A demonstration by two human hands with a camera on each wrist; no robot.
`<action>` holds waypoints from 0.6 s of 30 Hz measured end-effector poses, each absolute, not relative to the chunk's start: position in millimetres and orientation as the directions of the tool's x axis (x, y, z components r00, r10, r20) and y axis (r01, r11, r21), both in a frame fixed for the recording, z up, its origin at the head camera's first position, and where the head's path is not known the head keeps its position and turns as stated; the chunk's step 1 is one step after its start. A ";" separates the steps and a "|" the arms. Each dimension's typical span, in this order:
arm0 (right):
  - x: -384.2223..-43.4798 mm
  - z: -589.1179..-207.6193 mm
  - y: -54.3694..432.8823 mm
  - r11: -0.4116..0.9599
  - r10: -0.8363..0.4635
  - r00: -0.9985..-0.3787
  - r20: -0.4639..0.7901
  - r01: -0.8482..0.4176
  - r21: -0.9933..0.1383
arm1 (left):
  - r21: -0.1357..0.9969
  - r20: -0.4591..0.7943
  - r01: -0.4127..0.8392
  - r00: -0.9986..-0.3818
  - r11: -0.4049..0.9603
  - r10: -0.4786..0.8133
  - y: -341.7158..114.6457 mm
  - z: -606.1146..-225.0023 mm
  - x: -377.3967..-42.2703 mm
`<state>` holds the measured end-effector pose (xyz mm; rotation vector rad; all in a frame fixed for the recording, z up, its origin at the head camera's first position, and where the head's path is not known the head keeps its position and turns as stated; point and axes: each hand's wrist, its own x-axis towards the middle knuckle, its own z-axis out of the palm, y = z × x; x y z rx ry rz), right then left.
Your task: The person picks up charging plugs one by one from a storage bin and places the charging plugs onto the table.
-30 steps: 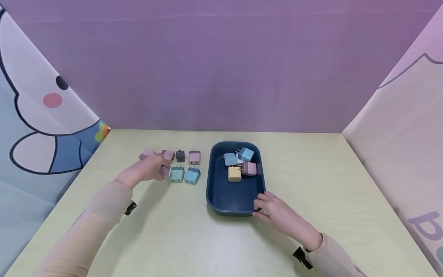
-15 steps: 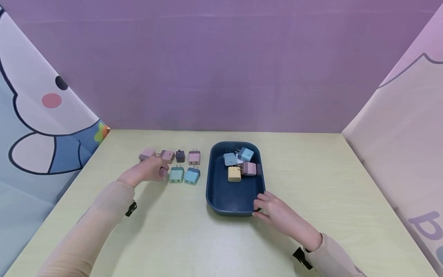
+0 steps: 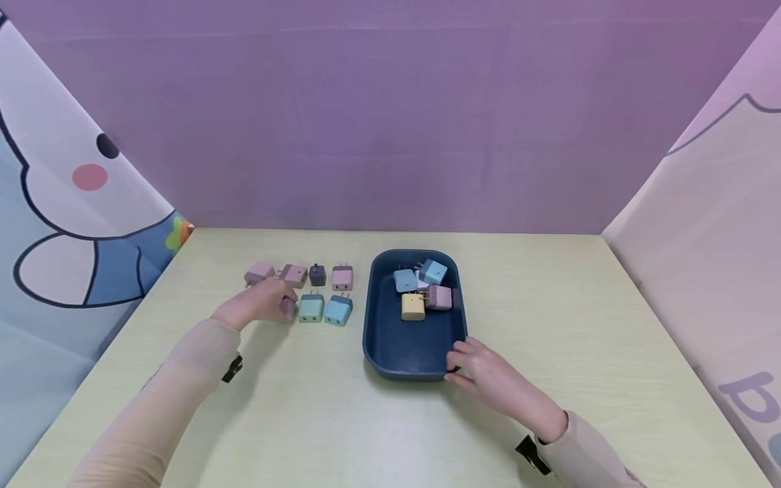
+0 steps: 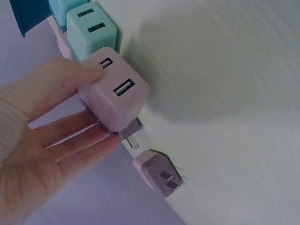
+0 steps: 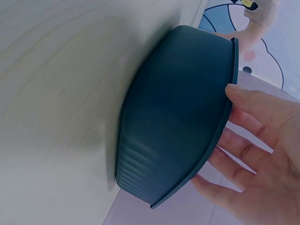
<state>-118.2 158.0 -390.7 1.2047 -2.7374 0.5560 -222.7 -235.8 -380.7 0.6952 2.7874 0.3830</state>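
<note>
My left hand (image 3: pixel 261 302) pinches a pink USB wall charger (image 4: pixel 110 93) between thumb and fingers. Two USB ports show on its face in the left wrist view. Right beside it stands a mint green charger (image 3: pixel 311 308), followed by a light blue charger (image 3: pixel 338 309). At the near right corner of a dark blue tray (image 3: pixel 405 349), my right hand (image 3: pixel 488 376) grips the rim, the thumb on the outer wall (image 5: pixel 173 103) side and the fingers over the edge. Inside the tray lie a yellow charger (image 3: pixel 413 307), a pink charger (image 3: pixel 439 297) and light blue ones (image 3: pixel 434 272).
Behind the left hand, a back row holds a pink charger (image 3: pixel 260 272), another pink charger (image 3: pixel 295 275), a small dark charger (image 3: pixel 317 274) and one more pink charger (image 3: pixel 342 277). A purple backdrop (image 3: pixel 390 122) rises at the far edge of the pale table (image 3: pixel 537 298).
My left forearm has shifted slightly right while the hand stays around the pink charger, which moves only a little left. The right hand and the tray have not moved.
</note>
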 end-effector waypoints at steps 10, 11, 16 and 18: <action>-118.0 -390.3 157.9 0.620 -0.691 -0.685 0.229 -0.725 -0.299 | 0.294 -0.162 0.441 -0.851 0.848 0.499 -237.0 -385.6 -225.2; -117.9 -390.1 157.9 0.622 -0.690 -0.688 0.226 -0.723 -0.301 | 0.297 -0.165 0.437 -0.852 0.849 0.497 -237.2 -386.2 -225.5; -117.6 -389.2 157.7 0.628 -0.688 -0.693 0.214 -0.717 -0.304 | 0.302 -0.175 0.432 -0.851 0.850 0.495 -237.8 -390.1 -227.2; -117.6 -388.9 157.6 0.628 -0.688 -0.693 0.214 -0.717 -0.302 | 0.306 -0.173 0.436 -0.849 0.847 0.500 -237.9 -391.2 -227.4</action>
